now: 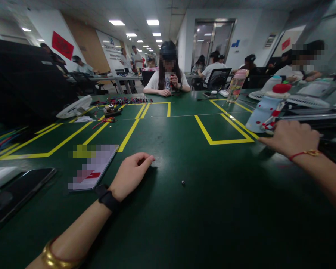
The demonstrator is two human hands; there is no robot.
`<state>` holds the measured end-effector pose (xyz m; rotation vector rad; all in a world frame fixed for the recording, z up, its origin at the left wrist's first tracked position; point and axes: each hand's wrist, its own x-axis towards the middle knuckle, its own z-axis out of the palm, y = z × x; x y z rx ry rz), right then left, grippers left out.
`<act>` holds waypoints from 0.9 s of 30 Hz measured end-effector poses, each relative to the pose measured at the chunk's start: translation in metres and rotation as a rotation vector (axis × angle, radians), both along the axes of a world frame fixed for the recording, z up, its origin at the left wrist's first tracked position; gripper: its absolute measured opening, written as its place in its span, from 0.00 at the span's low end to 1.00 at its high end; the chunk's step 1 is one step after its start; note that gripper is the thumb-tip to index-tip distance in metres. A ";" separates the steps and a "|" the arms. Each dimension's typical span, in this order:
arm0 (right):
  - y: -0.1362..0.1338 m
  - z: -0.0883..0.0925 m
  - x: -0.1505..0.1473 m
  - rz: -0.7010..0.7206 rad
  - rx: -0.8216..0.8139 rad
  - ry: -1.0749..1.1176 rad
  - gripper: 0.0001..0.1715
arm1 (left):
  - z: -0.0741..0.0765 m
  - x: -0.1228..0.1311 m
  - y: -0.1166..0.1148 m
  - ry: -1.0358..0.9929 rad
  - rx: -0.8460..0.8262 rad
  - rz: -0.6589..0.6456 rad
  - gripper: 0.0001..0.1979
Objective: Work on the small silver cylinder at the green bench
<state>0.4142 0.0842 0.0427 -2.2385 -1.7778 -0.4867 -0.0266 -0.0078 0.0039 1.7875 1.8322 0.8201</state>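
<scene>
My left hand (133,173) rests over the green table left of centre, its fingers curled and the thumb tip against the index finger. Whatever may be between those fingertips is hidden. To its right, a small dark ring-like part (183,182) lies on the tabletop, touched by neither hand. On the right, my right hand (295,138) is held palm down, thumb stretched out to the left. Its other fingers bend down out of sight behind the knuckles. Just beyond it stands a pale blue bottle (259,116) with a red top; I cannot tell whether they touch.
A phone (103,164) lies beside my left wrist, with another dark phone (25,192) at far left. Yellow tape (232,142) marks the table (162,231). Wires (120,101), a white fan (75,106) and a pink-capped bottle (236,87) stand farther back. A person (168,74) sits opposite.
</scene>
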 end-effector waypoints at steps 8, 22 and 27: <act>-0.081 -0.045 -0.165 1.171 -0.281 0.261 0.25 | -0.001 0.001 -0.001 0.022 0.010 -0.024 0.20; -0.088 -0.045 -0.169 1.253 -0.360 0.389 0.14 | -0.005 0.003 0.000 0.033 0.013 -0.038 0.19; -0.047 -0.007 -0.102 0.582 -0.198 0.283 0.18 | -0.004 0.003 -0.001 0.037 0.010 -0.045 0.19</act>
